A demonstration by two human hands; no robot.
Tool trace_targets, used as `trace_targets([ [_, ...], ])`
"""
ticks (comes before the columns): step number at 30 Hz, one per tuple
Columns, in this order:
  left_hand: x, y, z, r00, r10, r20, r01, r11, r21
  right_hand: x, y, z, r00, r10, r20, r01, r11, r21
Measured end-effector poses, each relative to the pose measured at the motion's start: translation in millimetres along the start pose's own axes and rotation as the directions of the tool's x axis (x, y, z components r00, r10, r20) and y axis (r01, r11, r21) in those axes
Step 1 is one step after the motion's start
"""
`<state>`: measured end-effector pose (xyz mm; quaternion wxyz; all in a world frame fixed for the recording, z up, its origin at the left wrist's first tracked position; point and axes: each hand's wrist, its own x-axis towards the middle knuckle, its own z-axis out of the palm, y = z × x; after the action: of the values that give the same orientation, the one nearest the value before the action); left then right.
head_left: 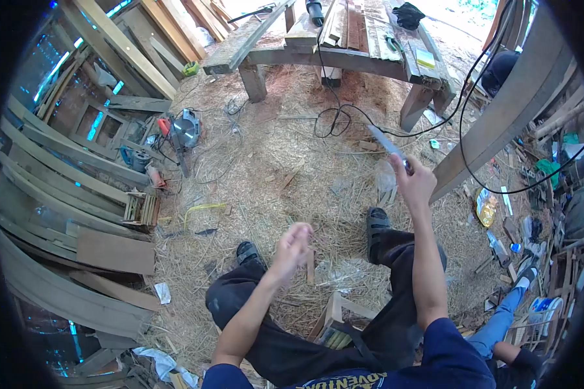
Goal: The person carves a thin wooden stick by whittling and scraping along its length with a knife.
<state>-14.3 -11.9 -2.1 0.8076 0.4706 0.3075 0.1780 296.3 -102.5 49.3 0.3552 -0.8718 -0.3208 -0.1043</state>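
Note:
My right hand (414, 183) is closed round the grip of a knife-like tool with a long flat blade (384, 139). Its blade points up and to the left, over the littered ground; the grip is mostly hidden by my fingers. My left hand (292, 247) hangs in the air in front of my left knee. Motion smears its curled fingers, and I see no object in it. Between my legs is a small wooden frame or stool (334, 311), partly covered by my clothing.
A wooden workbench (344, 59) with planks and a power tool stands ahead. A circular saw (185, 129) lies on the shavings at left, near stacked boards (65, 188). A black cable (464, 129) hangs by a slanted post (506, 110). Another person's leg (499, 321) is at lower right.

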Motion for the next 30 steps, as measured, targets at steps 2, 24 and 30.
trace_targets([
  [2, 12, 11, -10, 0.999, 0.015, -0.044, -0.020, 0.992, -0.126, -25, -5, 3, 0.985, -0.165, 0.044, 0.159, 0.982, 0.106],
  [24, 29, -1, 0, 0.992, 0.084, -0.095, -0.088, 0.996, -0.033, -67, -77, 54, 0.662, -0.701, 0.266, 0.542, 0.692, 0.476],
  [30, 13, 6, 5, 0.999, 0.032, -0.013, -0.032, 0.999, -0.011, -67, -78, 44, 0.651, -0.741, 0.164, 0.613, 0.641, 0.462],
])
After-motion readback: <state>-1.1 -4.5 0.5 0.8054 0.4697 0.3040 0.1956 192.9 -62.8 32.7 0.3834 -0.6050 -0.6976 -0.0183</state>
